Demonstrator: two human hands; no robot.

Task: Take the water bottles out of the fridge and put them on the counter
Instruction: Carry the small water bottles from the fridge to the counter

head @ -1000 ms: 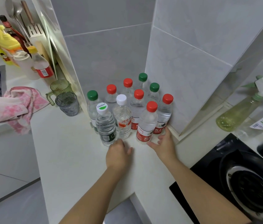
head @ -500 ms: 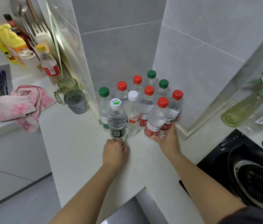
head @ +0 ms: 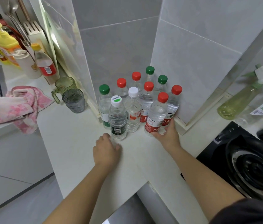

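Bottles [head: 137,101] upright on counter [head: 72,143]; L hand [head: 106,151] fingers loosely curled just behind Cestbon bottle [head: 117,120], R hand [head: 168,135] fingers spread, touching red-cap bottle [head: 155,117] base, neither gripped.

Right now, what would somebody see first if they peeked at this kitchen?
First, a bunch of water bottles with red, green and white caps, huddled in the tiled corner of the white counter. The left hand sits by the front bottle's foot, the right hand touches a red-capped one. A pink towel lies crumpled at far left.
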